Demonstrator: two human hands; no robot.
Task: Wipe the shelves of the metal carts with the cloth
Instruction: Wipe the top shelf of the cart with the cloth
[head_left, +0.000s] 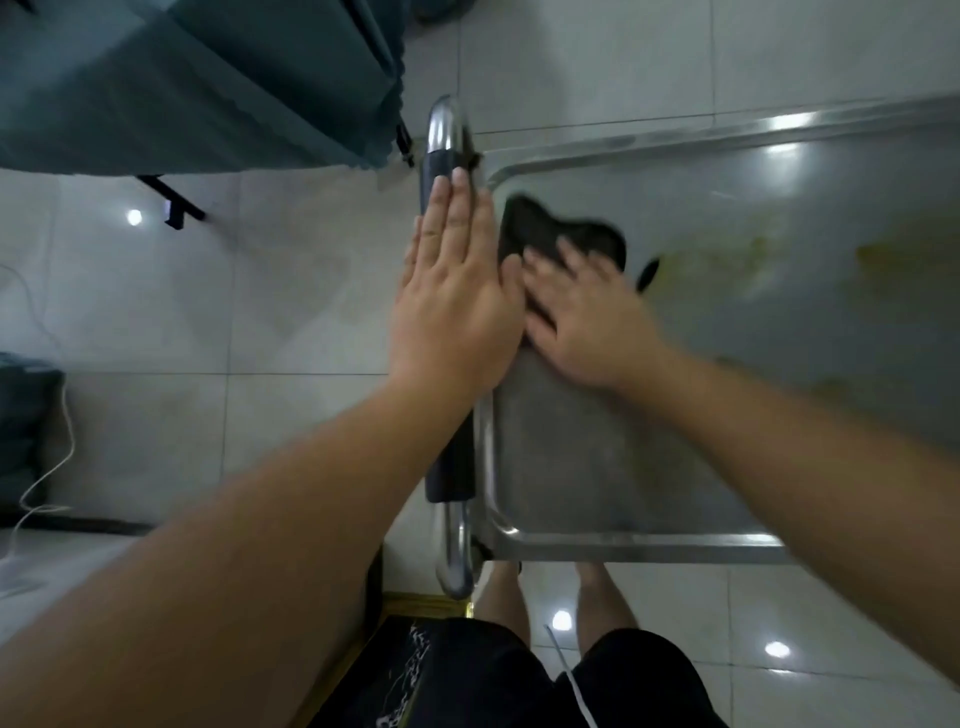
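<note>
Right hand (587, 317), fingers spread, presses dark cloth (550, 234) flat on cart's top shelf (597, 467), left end. Left hand (452, 301), fingers straight together, rests on cart handle (451, 467).

A single wide-angle view comes from the person's head, looking steeply down and slightly forward, close above the work. Both forearms reach up from the bottom edge into the middle of the picture. The cart's top shelf (727, 322) fills the right half, its handle (449, 322) runs down the centre, and tiled floor (208, 312) fills the left. Straight edges bow near the borders.
</note>
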